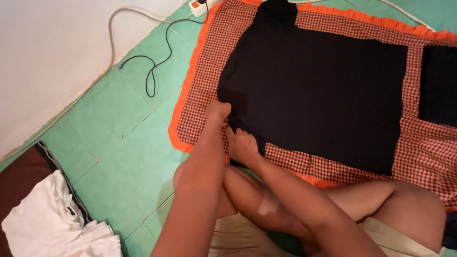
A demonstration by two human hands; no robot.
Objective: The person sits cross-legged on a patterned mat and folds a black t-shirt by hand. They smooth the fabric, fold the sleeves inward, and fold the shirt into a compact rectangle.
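- A person sits cross-legged on a green tiled floor, seen from their own head looking down; bare knees and beige shorts fill the 6 o'clock edge.
- A red-and-black checked mat with an orange frilled border lies flat in front of them, reaching from centre to 3 o'clock.
- A black garment is spread on the mat, smooth and flat across most of its width, with a narrower part running up toward 12 o'clock.
- The left hand rests on the garment's near-left corner, at about 9 o'clock of the cloth, fingers curled down onto the edge; whether it pinches the fabric cannot be told.
- The right hand lies just beside it, toward 6 o'clock, fingers spread flat and pressing the lower-left edge, gripping nothing visible.
- Judging from how it lies, the garment is already laid out and mostly smoothed; only this near-left corner is being handled, and no fold is made yet.
- A second dark cloth lies on the mat at 3 o'clock.
- A white crumpled cloth pile sits at 8 o'clock.
- A power strip with a black cable lies at 11 o'clock, beside a white wall.
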